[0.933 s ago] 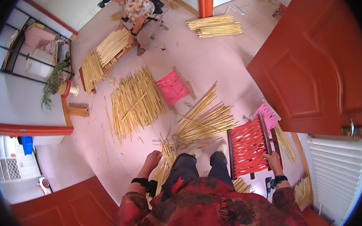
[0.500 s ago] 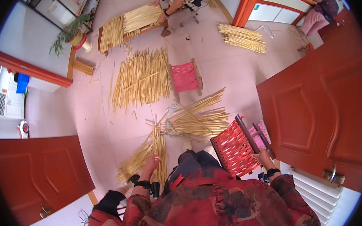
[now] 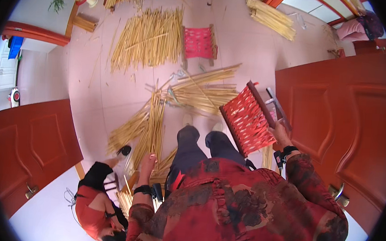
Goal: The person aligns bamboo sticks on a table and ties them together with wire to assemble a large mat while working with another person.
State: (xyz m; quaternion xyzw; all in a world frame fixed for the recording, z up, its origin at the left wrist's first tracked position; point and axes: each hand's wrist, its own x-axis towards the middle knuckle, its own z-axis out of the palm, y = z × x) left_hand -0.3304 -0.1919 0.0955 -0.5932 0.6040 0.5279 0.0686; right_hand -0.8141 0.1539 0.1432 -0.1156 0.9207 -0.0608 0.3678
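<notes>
My right hand (image 3: 282,135) is wrapped round the dark wooden rail of a folding stool (image 3: 250,120) with a red woven-strap seat. The stool hangs tilted beside my right leg, over the floor. My left hand (image 3: 148,163) is closed at my left side, above the pale stalks, with nothing visible in it. A bundle of long yellow stalks (image 3: 155,122) lies in front of that hand, and looser stalks (image 3: 127,131) fan out to its left. Beyond my shoes, another spread of stalks (image 3: 204,92) points to the right.
A pink-strap stool (image 3: 198,43) stands ahead, next to a wide layer of stalks (image 3: 149,41). More stalks (image 3: 271,18) lie at the far right. Open red doors (image 3: 336,117) flank me. A person (image 3: 95,199) in orange and black is low at my left; another person (image 3: 358,29) is far right.
The view has tilted down and my legs now show upright. The red stool is still in my right hand. The person at my left shows more fully; the one at the back has mostly left view.
</notes>
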